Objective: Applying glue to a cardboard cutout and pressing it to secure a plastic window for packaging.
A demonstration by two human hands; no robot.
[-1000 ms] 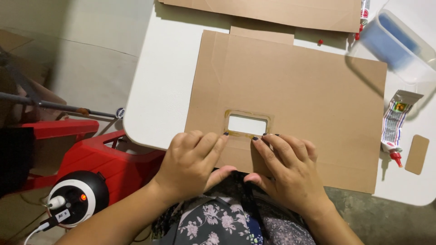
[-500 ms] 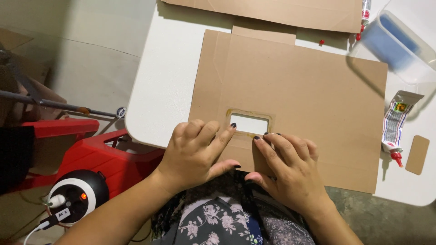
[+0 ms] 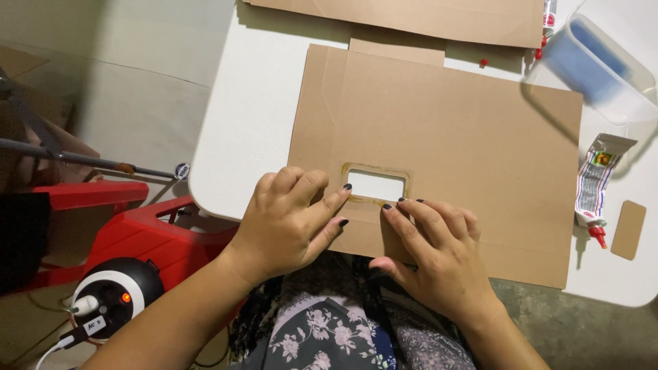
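Across the table [image 3: 253, 123] lies the cardboard sheet [image 3: 452, 137] lengthwise — both hands' fingers [image 3: 418, 216] flat, open, pressing it.

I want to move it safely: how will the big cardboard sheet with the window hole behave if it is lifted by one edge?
The cardboard sheet looks thin and wide, so it is probably light and may sag. Its fold creases could let it bend there. The cut window likely weakens the strip under the left hand and right hand.

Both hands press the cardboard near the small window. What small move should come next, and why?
Probably slide the left hand and right hand fingertips along the window edge, pressing. Shiny glue shows around it on the cardboard sheet, so the rim likely needs firm pressure.
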